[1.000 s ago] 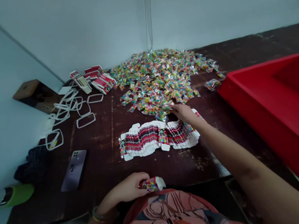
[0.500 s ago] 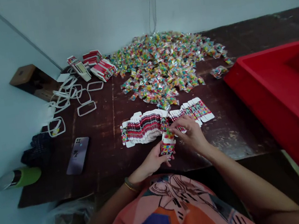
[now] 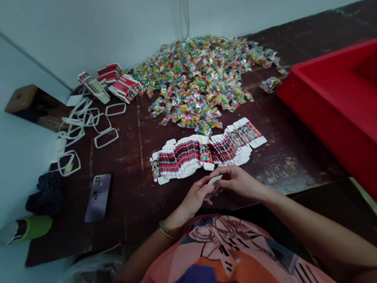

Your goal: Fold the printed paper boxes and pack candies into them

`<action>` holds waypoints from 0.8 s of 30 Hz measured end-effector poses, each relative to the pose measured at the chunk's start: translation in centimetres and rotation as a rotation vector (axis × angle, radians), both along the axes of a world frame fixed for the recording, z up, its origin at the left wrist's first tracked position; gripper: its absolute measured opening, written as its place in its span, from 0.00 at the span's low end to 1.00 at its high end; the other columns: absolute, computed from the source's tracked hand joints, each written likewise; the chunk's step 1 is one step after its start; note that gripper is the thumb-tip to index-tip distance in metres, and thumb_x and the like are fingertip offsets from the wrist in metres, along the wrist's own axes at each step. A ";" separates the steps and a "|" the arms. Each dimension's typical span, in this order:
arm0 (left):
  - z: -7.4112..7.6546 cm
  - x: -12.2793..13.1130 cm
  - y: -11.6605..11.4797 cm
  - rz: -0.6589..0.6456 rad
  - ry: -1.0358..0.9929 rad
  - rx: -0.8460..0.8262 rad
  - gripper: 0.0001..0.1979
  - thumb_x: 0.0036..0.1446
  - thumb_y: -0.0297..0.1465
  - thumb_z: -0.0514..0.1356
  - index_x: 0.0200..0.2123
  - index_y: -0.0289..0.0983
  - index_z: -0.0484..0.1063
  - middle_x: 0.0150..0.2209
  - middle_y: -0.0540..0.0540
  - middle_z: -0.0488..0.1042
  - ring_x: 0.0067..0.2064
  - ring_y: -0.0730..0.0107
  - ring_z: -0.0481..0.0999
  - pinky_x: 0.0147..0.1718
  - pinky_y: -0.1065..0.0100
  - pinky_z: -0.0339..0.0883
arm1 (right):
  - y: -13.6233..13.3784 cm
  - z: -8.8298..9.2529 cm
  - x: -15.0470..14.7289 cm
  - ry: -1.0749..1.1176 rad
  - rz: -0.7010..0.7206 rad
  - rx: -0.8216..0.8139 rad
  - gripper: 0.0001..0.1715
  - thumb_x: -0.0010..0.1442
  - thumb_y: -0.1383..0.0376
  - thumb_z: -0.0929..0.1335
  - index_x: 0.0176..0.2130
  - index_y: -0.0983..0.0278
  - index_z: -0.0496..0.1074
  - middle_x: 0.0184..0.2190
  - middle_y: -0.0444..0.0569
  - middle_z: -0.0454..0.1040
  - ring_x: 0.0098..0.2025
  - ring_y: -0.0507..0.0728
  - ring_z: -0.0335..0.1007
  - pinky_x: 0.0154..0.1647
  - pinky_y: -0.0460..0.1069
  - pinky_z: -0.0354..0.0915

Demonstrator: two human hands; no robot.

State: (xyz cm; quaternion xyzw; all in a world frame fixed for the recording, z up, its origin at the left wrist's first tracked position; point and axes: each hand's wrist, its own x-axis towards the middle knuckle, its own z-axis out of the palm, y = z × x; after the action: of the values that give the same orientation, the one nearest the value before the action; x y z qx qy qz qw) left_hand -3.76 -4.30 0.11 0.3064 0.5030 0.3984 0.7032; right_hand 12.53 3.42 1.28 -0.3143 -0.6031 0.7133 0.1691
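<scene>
Close to the table's front edge, my left hand (image 3: 196,196) is closed around a small printed carton (image 3: 215,179), of which mainly a white flap shows. My right hand (image 3: 236,181) pinches the same carton near its top, fingers bent over it. Most of the carton's printed side is hidden by my fingers. Just beyond my hands lies a fanned row of flat cartons (image 3: 180,158), red and white, overlapping one another. Behind that row rises a big heap of small clear packets of coloured candy (image 3: 197,83).
At the right stands a large red tray (image 3: 343,85), with a loose packet (image 3: 270,84) by its corner. On the left are a phone (image 3: 98,197), a green bottle (image 3: 27,229), dark cloth (image 3: 44,193), white bands (image 3: 81,119), bundled cartons (image 3: 126,88) and a wooden block (image 3: 36,107).
The candy packet that my right hand held over the carton's open top no longer shows. My right hand has come down onto the carton beside my left hand.
</scene>
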 end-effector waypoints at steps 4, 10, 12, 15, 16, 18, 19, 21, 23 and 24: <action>0.0 0.1 0.5 0.040 -0.060 -0.013 0.20 0.54 0.37 0.52 0.45 0.33 0.72 0.34 0.43 0.74 0.35 0.65 0.72 0.24 0.72 0.66 | 0.8 2.2 0.4 -0.002 0.097 0.407 0.14 0.62 0.60 0.65 0.42 0.62 0.78 0.42 0.52 0.74 0.44 0.56 0.71 0.47 0.52 0.66; 0.0 0.8 0.7 -0.062 -0.263 0.052 0.24 0.53 0.36 0.55 0.54 0.35 0.64 0.39 0.41 0.74 0.37 0.61 0.73 0.26 0.68 0.68 | 2.1 1.8 1.3 -0.021 -0.049 0.218 0.11 0.55 0.59 0.71 0.38 0.61 0.79 0.39 0.49 0.76 0.37 0.55 0.73 0.36 0.49 0.70; -0.2 0.8 0.8 -0.099 -0.195 0.069 0.23 0.54 0.34 0.56 0.53 0.35 0.64 0.39 0.42 0.72 0.37 0.63 0.72 0.27 0.69 0.68 | 2.3 1.0 1.4 -0.007 -0.054 0.131 0.12 0.54 0.59 0.72 0.39 0.60 0.79 0.38 0.48 0.76 0.37 0.55 0.73 0.37 0.49 0.70; -0.4 0.7 1.0 -0.144 0.020 0.151 0.21 0.52 0.30 0.58 0.51 0.35 0.65 0.38 0.45 0.70 0.38 0.66 0.70 0.28 0.71 0.66 | 2.3 -0.2 1.5 0.025 -0.057 0.034 0.12 0.54 0.59 0.72 0.38 0.61 0.79 0.35 0.48 0.77 0.34 0.54 0.73 0.37 0.50 0.69; -0.5 0.6 1.1 -0.148 0.081 0.174 0.21 0.52 0.30 0.58 0.51 0.35 0.65 0.38 0.46 0.69 0.38 0.67 0.70 0.27 0.72 0.65 | 2.2 -0.4 1.5 0.033 -0.079 0.048 0.12 0.54 0.59 0.72 0.38 0.61 0.79 0.34 0.48 0.77 0.34 0.54 0.73 0.38 0.50 0.69; -0.5 0.6 1.2 -0.140 0.133 0.179 0.20 0.53 0.31 0.58 0.50 0.36 0.65 0.37 0.47 0.67 0.37 0.69 0.68 0.26 0.73 0.64 | 1.6 -0.8 1.6 0.045 -0.128 0.158 0.11 0.55 0.59 0.72 0.38 0.60 0.79 0.36 0.49 0.77 0.37 0.55 0.73 0.41 0.51 0.69; -0.5 0.6 1.2 -0.135 0.118 0.158 0.20 0.54 0.32 0.58 0.50 0.36 0.64 0.37 0.47 0.66 0.36 0.70 0.68 0.26 0.73 0.64 | 1.2 -0.9 1.7 0.050 -0.143 0.250 0.11 0.56 0.60 0.71 0.40 0.60 0.79 0.38 0.50 0.77 0.40 0.56 0.73 0.43 0.52 0.68; -0.5 0.8 1.0 -0.134 0.037 0.087 0.21 0.55 0.34 0.59 0.51 0.37 0.63 0.36 0.48 0.66 0.35 0.71 0.68 0.26 0.73 0.64 | 0.2 -1.1 2.2 0.054 -0.149 0.449 0.13 0.59 0.61 0.69 0.45 0.57 0.77 0.43 0.51 0.76 0.46 0.57 0.70 0.49 0.55 0.65; -0.5 1.3 0.7 -0.147 -0.046 0.019 0.21 0.55 0.36 0.60 0.52 0.38 0.63 0.35 0.49 0.67 0.35 0.70 0.68 0.26 0.73 0.64 | -0.6 -1.3 2.8 0.030 -0.172 0.554 0.15 0.60 0.62 0.68 0.48 0.56 0.76 0.45 0.51 0.77 0.48 0.58 0.69 0.51 0.56 0.65; -0.6 1.6 0.6 -0.159 -0.070 -0.003 0.21 0.55 0.36 0.60 0.51 0.38 0.63 0.35 0.48 0.67 0.35 0.69 0.68 0.26 0.73 0.64 | -0.8 -1.5 3.2 0.007 -0.203 0.541 0.15 0.60 0.61 0.68 0.48 0.56 0.76 0.44 0.51 0.77 0.47 0.59 0.70 0.50 0.56 0.65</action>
State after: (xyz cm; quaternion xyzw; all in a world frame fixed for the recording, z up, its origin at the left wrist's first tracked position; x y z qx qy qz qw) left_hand -2.20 -3.69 -0.49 0.3303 0.4526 0.3511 0.7502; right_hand 15.74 2.64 -0.21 -0.3141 -0.7362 0.5072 0.3194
